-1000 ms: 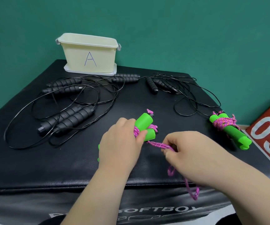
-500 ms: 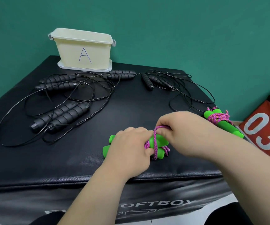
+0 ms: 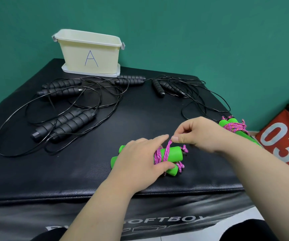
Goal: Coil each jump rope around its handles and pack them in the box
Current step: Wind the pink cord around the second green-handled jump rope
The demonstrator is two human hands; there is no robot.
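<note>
The right hand's fingertips were closed in a pinch on a loop of the pink cord, holding it just above the green handles; the other fingers of the right hand were curled in. The left hand lay over the pair, thumb tucked against the near handle and fingers across the wraps, index stretched toward the pinch. It gripped the two handles side by side on the black padded top.

We noted that the handles' long axis ran left to right, rising a little toward the right, and that the cord crossed it squarely. We judged the next turn or tuck had to pass over the right-hand ends, directly below the right hand, which was the nearer one.

A finished green bundle sat just beyond the right wrist. Loose black ropes lay at the back left, before the cream box — well apart from the work, on the left hand's side.
</note>
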